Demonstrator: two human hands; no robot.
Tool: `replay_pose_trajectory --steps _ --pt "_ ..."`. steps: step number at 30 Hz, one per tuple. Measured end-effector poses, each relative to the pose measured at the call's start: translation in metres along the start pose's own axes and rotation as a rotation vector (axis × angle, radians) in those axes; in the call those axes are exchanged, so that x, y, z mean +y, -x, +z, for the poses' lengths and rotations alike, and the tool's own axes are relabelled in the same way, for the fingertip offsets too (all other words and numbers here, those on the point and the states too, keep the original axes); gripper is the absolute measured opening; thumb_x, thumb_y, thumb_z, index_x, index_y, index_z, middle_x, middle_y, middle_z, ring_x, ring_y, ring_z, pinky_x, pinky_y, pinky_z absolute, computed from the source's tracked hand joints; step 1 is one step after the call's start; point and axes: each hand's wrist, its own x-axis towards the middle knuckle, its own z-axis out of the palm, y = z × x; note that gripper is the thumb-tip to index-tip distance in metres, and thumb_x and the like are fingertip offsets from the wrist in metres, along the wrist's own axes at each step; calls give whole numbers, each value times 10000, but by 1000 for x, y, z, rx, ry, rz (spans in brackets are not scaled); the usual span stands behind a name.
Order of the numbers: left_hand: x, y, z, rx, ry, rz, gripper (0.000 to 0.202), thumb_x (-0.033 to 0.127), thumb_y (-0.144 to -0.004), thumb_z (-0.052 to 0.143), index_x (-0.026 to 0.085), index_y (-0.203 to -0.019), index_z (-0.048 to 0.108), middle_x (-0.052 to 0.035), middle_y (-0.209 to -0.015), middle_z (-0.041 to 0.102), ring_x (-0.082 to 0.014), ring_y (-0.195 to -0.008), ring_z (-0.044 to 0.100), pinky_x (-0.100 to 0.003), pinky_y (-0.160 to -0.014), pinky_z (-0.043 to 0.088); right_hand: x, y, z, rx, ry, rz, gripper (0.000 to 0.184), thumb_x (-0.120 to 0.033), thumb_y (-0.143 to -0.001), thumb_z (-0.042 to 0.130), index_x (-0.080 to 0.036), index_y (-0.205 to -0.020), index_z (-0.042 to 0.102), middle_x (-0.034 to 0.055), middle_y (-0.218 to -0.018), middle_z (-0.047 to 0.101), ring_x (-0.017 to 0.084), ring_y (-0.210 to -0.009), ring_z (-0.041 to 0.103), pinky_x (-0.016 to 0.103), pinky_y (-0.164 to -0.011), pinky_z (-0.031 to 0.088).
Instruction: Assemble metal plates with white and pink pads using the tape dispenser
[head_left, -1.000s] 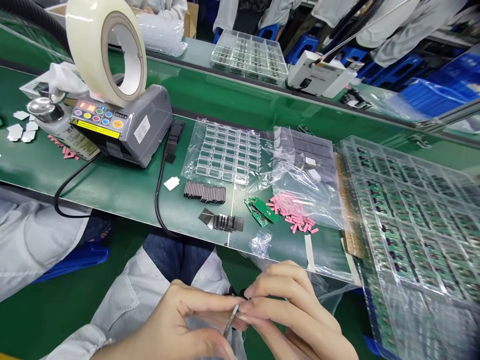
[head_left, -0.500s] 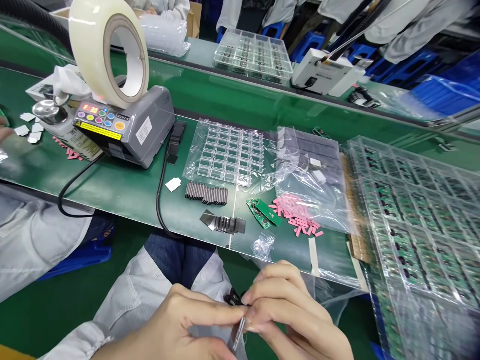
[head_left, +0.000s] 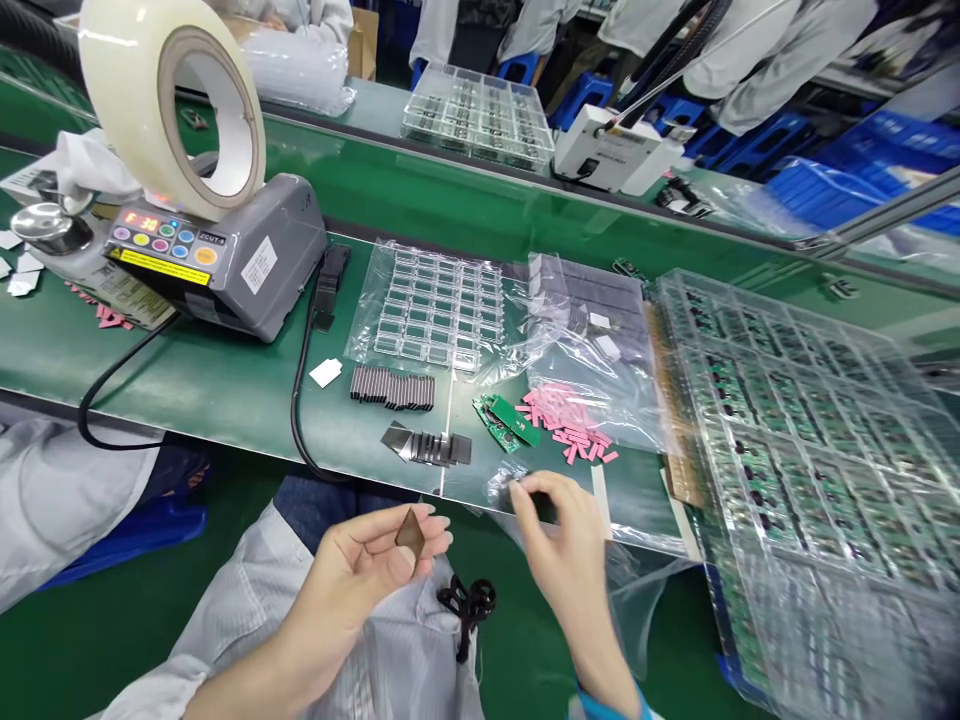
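My left hand (head_left: 375, 560) holds a small dark glossy panel (head_left: 409, 535), flat and thin, between thumb and fingers above my lap. My right hand (head_left: 562, 530) reaches to the bench's front edge, thumb and forefinger pinched together at a small heap of clear film scraps (head_left: 498, 484). What is between those fingertips is too blurred to make out. Close by on the bench lie a fanned group of dark panels (head_left: 439, 448), a row of stacked thin dark pieces (head_left: 391, 387), green circuit boards (head_left: 506, 422) and pink strips (head_left: 566, 415).
A tape dispenser (head_left: 217, 260) with a large tape roll stands at left, its black cable (head_left: 300, 400) crossing the bench. Clear plastic frames (head_left: 439, 310) lie mid-bench. Compartment trays of circuit boards (head_left: 787, 420) fill the right. Black scissor-like handles (head_left: 469, 600) lie on my lap.
My hands were together over a thin edge-on piece and have moved apart. The left now shows the dark panel face-up; the right has moved forward to the film scraps.
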Motion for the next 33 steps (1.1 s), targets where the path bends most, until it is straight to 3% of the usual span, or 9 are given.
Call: replay_pose_trajectory --steps 4,7,9,12,15,18,23,28,33 --pt "9 0 -1 -57 -106 95 303 382 -665 786 299 -954 747 -18 -941 776 -172 -923 700 -255 -860 551 11 2 18 80 185 -215 72 -236 -888 556 -205 -916 615 55 -948 713 242 -926 643 388 -788 362" --pt "18 4 -2 -56 -257 267 335 335 -656 797 333 -985 733 4 -869 787 -172 -861 718 -237 -817 569 4 7 12 66 228 -464 167 -135 -868 590 -215 -1009 626 14 -960 744 250 -956 679 409 -849 365" --pt "23 7 -4 -27 -405 363 462 262 -637 817 369 -1068 687 27 -851 790 -170 -839 728 -217 -804 571 -6 7 1 62 148 -459 177 -131 -856 601 -216 -1007 639 20 -961 744 266 -969 680 426 -868 388" --pt "27 9 -10 -26 -668 498 677 210 -643 812 399 -1239 551 53 -896 786 -154 -832 731 -207 -843 559 -27 -1 -18 -68 -217 -348 206 -217 -889 563 -221 -1088 615 55 -1018 725 236 -993 668 389 -833 479" --pt "26 4 -18 -102 -930 764 826 314 -691 765 345 -1400 343 30 -961 778 -151 -866 727 -216 -854 561 -50 -15 -31 -230 -433 -384 322 -416 -871 582 -238 -1139 577 46 -1028 721 217 -1012 655 370 -842 498" --pt "26 -3 -24 -176 -1146 1077 773 423 -829 591 225 -1464 197 -39 -977 769 -153 -897 719 -220 -784 588 -66 -26 -30 -259 -380 -536 379 -445 -796 665 -233 -1098 579 15 -992 734 206 -1012 653 359 -865 450" --pt "33 -4 -23 -170 -1450 1360 598 205 -942 460 109 -1456 169 -108 -965 755 -152 -883 714 -227 -714 604 -74 -35 -25 -274 -317 -607 259 -308 -805 696 -205 -1023 600 -17 -935 739 176 -937 661 332 -833 403" --pt "34 -7 -23 -147 -1577 1488 534 109 -948 406 65 -1438 199 -135 -983 755 -150 -899 714 -207 -725 598 -77 -38 -28 -346 -294 -613 242 -330 -844 646 -183 -1029 598 -13 -944 717 141 -913 641 295 -806 409" --pt "31 -16 -23 -175 -1650 1508 549 110 -954 380 64 -1446 141 -131 -977 762 -148 -856 726 -198 -702 599 -68 -32 -16 -248 -258 -689 236 -381 -904 541 -162 -964 604 16 -880 711 157 -890 624 303 -791 398"
